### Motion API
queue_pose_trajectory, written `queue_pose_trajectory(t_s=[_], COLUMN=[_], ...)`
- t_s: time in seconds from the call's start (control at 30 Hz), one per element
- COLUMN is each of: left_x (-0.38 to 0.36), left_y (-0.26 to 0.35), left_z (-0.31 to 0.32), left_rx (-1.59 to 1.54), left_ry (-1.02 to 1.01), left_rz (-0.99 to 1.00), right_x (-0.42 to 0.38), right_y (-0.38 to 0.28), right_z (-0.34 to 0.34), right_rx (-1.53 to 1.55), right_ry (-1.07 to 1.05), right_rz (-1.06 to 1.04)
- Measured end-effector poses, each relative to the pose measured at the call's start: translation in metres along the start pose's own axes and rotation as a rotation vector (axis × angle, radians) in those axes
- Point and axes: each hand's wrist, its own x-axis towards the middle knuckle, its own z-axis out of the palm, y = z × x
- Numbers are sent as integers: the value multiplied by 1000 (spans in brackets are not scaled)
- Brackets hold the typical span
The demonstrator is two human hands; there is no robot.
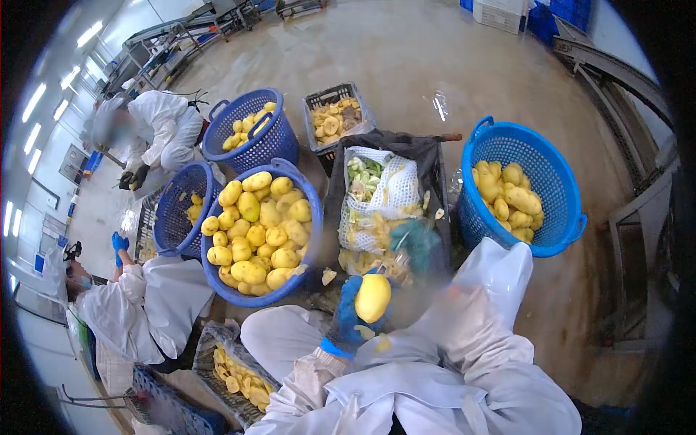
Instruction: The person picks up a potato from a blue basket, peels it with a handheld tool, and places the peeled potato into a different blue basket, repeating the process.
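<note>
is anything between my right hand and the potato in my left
Nothing visible blocks the way: the potato sits exposed in the gloved left hand, and the gloved right hand is a little farther forward. That hand is blurred, so whether it holds a tool cannot be told.

- A glossy, tan floor (pixel 377 61) spread toward twelve o'clock.
- White walls (pixel 54 210) stood at nine o'clock.
- Bright strip lights (pixel 34 103) glowed toward ten.
- Metal conveyor frames (pixel 170 43) stood near eleven.
- Dark metal framework (pixel 612 90) rose at two.
</note>
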Motion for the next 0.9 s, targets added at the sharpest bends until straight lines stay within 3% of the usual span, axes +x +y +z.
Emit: queue_pose_trajectory(t_s=[0.03,0.07,0.13,0.2,0.23,0.3,0.33,0.4,0.43,0.47,0.57,0.6,0.7,0.73,0.83,0.87,0.9], left_x=[0,1,-2,2,3,7,11,18,14,10,16,20,19,18,17,18,20], left_y=[-1,-1,-3,2,0,-7,-9,-17,-13,-9,-8,-5,-11,-13,-10,-11,-10], left_z=[1,1,0,2,1,-10,-18,-31,-9,13,-6,-10,-12,-4,-4,-3,0], left_rx=[-2,-8,-71,-226,-134,106,259,681,287,-136,-110,-119,-104,-117,-14,-38,-57], left_ry=[-4,-7,21,121,93,39,16,60,147,288,140,73,226,271,125,92,59], left_rz=[-1,-2,13,-62,18,132,179,372,206,99,92,10,80,157,95,66,40], right_x=[-11,-20,3,9,13,-25,-34,-28,-22,-14,-28,-30,-21,-4,-26,-32,-37], right_y=[-5,-16,16,12,7,-4,-21,0,1,-4,-18,-7,-15,-6,-29,-15,-15], right_z=[11,16,-14,-23,-25,6,17,3,-3,-17,5,14,-4,-18,0,10,19], right_rx=[-48,161,-55,135,229,56,26,-243,-375,-251,138,77,-225,272,-401,-108,-90], right_ry=[-65,-121,5,-26,-40,-85,-225,-20,78,156,-34,-138,141,171,-133,-153,-115], right_rz=[-53,233,8,31,45,-62,8,-156,-239,-138,28,-2,-96,7,-287,-68,-79])
